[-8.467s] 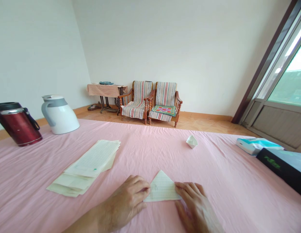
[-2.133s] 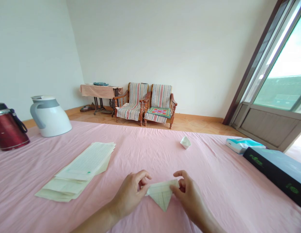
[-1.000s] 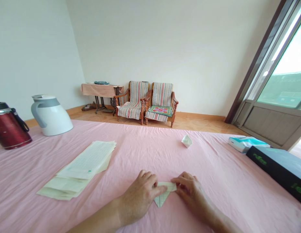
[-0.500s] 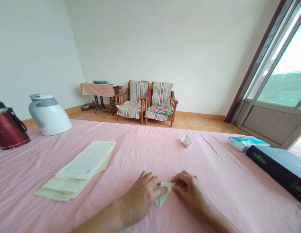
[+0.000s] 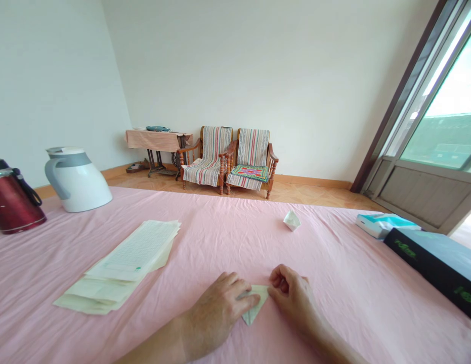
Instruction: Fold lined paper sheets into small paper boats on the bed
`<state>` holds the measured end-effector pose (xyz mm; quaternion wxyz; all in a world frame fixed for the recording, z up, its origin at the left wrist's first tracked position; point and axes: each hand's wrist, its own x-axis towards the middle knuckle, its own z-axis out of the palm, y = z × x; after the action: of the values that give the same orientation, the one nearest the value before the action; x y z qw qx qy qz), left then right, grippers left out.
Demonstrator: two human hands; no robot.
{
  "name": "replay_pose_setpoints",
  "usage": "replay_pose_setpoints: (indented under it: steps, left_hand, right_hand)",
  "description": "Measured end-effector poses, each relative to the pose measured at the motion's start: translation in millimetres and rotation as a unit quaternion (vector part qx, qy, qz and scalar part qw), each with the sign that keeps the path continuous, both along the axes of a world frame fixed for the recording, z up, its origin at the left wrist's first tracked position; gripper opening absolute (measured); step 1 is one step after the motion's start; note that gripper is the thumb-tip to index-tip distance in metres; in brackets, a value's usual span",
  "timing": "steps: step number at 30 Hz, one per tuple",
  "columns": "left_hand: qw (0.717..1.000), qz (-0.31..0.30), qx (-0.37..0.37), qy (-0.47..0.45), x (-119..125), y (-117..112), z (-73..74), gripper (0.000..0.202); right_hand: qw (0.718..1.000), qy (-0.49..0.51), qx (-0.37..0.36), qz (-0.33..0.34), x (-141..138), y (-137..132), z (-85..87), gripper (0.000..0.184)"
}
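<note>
A small folded piece of grid paper lies on the pink tablecloth near the front edge. My left hand lies flat on its left part, fingers stretched over it. My right hand is curled, its fingertips pinching and pressing the paper's upper right corner. Only a pale triangular tip of the paper shows between the two hands.
A stack of grid paper sheets lies to the left. A small white folded paper boat sits farther back. A white jug and a red thermos stand far left. A teal pack and a black box lie at the right.
The paper was a wide triangle held up between both hands; it has been laid down and folded smaller. Over the last second my right fingers have curled tighter on its corner.
</note>
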<state>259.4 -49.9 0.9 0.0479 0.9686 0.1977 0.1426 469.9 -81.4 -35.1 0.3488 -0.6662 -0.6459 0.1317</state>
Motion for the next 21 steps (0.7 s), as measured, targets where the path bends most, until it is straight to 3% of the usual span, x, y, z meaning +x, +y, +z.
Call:
replay_pose_setpoints:
  steps: [9, 13, 21]
  left_hand:
    - [1.000, 0.012, -0.021, 0.014, -1.3, -2.2, 0.7, 0.026]
    - [1.000, 0.011, -0.015, 0.016, -2.1, -2.0, -1.1, 0.028]
    - [1.000, 0.011, -0.018, 0.012, -1.5, -1.8, -1.4, 0.028]
  right_hand:
    - [0.998, -0.050, 0.017, 0.041, -3.7, -2.1, -1.4, 0.016]
    - [0.998, -0.026, 0.013, 0.051, -0.2, -3.4, 1.2, 0.017]
    - [0.998, -0.006, -0.063, 0.031, -2.5, -2.6, 15.8, 0.008]
